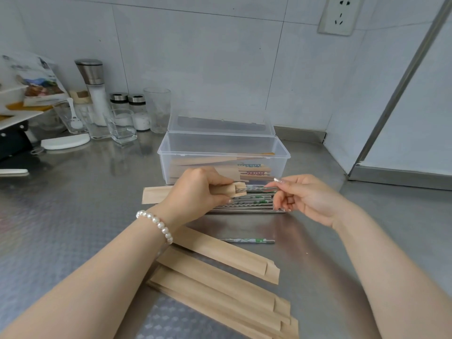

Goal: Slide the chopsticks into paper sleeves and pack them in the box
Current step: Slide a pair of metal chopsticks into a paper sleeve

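Your steel counter (80,216) runs wide to the left of the clear box (223,152); to the box's right it ends soon at the wall corner. The box sits lid up, w/ sleeved pairs lying inside, some patterned ends showing at its right end.

Nearest you, well in front of the box, a stack of paper sleeves (220,287) lies fanned, open ends to the right.

Just in front of the box, a row of loose chopsticks (252,204) lies parallel to its front wall. One stray chopstick (247,240) lies apart, btw that row and the sleeve stack.

Your left hand (195,194), in front of the box's left half, has fingers curled, pinching the mouth of one paper sleeve (156,194); its closed end sticks out past the hand, left of the box.

Your right hand (305,196), in front of the box's right end, pinches a chopstick pair (259,189) btw thumb and forefinger, other fingers loosely bent. The pair's tips are at the sleeve mouth.
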{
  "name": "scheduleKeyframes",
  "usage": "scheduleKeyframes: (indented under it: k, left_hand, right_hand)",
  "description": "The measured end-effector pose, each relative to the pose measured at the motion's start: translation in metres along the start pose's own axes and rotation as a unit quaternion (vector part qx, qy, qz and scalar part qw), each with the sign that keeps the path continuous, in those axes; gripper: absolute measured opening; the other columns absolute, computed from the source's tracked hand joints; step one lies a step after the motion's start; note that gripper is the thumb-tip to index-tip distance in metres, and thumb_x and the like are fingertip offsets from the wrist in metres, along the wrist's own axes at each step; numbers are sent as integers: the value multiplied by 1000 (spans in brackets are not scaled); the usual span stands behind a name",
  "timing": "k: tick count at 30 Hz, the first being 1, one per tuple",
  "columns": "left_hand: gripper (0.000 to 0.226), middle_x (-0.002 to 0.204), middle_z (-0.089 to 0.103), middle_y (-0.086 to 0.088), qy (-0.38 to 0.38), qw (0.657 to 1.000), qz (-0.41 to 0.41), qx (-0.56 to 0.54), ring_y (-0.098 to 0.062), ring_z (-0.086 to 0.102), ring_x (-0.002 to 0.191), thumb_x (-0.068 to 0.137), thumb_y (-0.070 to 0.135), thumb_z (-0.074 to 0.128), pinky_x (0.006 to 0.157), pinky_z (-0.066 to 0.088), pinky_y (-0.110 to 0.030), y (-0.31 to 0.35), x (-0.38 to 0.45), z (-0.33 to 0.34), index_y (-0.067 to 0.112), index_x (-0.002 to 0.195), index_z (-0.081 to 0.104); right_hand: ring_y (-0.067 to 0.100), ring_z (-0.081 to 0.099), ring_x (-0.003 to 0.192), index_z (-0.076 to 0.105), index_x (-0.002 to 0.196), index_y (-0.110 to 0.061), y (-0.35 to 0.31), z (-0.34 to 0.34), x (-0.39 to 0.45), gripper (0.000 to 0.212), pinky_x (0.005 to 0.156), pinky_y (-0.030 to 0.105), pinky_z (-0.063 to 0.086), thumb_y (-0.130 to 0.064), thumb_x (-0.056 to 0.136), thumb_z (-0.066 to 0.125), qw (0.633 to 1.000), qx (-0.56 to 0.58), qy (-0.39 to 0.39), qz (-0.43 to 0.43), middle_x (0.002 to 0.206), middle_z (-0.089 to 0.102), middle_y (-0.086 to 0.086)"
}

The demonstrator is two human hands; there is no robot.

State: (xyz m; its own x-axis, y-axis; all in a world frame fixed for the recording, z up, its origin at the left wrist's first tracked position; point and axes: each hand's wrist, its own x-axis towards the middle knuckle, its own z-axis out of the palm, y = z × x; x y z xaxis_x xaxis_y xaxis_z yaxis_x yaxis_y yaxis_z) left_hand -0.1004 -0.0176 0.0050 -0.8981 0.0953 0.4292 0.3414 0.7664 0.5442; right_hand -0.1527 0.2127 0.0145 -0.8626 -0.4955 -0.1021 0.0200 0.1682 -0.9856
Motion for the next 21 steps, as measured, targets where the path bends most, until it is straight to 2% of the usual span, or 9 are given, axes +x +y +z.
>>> scheduleKeyframes:
  k: [5,10,12,15,18,21]
  left_hand:
    - [41,80,60,8,2,1000,2,-1,-14,59,80,65,15,81,77,43,-23,2,-1,0,17,104,70]
    - [41,80,60,8,3,1000,11,-1,-11,58,78,65,15,81,75,39,-17,4,-2,0,17,104,70]
    - [41,81,59,9,0,1000,15,1,-10,57,78,65,16,81,73,37,-14,5,-2,0,16,105,70]
    - [42,81,59,9,-4,1000,17,3,-8,55,77,65,16,81,70,34,-4,6,-1,0,16,106,69]
    - [42,80,59,10,-3,1000,11,2,-8,56,77,65,16,81,70,33,-2,5,-1,0,17,105,70]
    - [43,80,59,11,-2,1000,5,7,-9,56,78,64,17,82,73,37,-14,3,-1,-1,17,105,70]
  right_hand:
    - [19,46,53,65,90,-6,-2,8,-2,24,52,23,37,-17,95,43,999,-29,-24,-7,57,65,9]
    - [13,49,49,55,105,18,-3,11,-2,38,54,24,36,-17,95,44,997,-66,-41,-8,58,68,7]
    - [12,50,49,58,105,11,-3,14,-2,34,55,24,36,-18,95,44,997,-67,-43,-9,59,68,6]
    - [12,51,53,66,99,-9,-5,16,-4,29,56,23,37,-24,96,42,997,-69,-42,-5,64,70,6]
    - [10,53,59,69,91,-17,-3,11,0,32,56,20,38,-31,96,41,996,-69,46,-28,70,70,1]
    - [-3,50,51,70,78,-11,1,-2,5,15,56,11,40,-14,88,59,972,-143,165,-81,64,64,-4]
